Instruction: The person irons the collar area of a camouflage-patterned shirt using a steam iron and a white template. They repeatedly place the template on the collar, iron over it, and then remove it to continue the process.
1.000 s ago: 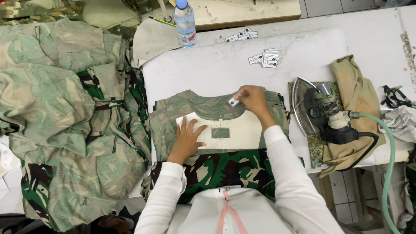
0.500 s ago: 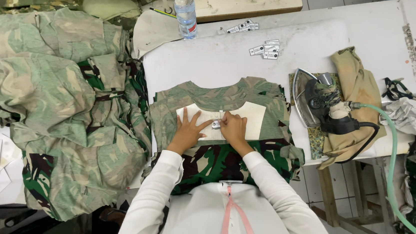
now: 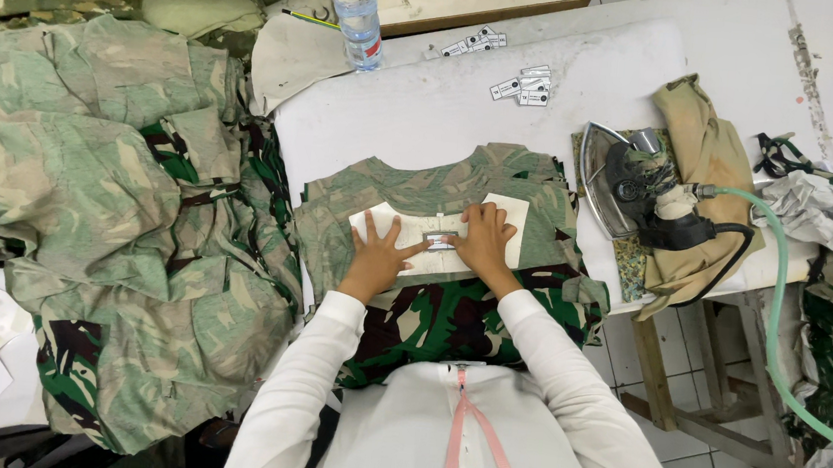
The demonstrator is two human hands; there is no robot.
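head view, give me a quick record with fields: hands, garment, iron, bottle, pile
left hand: flat on the white template, fingers spread
right hand: flat on the template, at a small label
garment: camouflage shirt laid flat on the white board
iron: right of the shirt, on a pad, green hose attached
bottle: clear water bottle, blue cap, at the board's far edge
pile: camouflage garments heaped to the left

The right hand [image 3: 485,242] has been drawn back from the shirt's neckline toward the near edge of the bench and laid flat beside the left hand [image 3: 381,256], with the small label [image 3: 438,240] now pressed onto the white template [image 3: 513,222].
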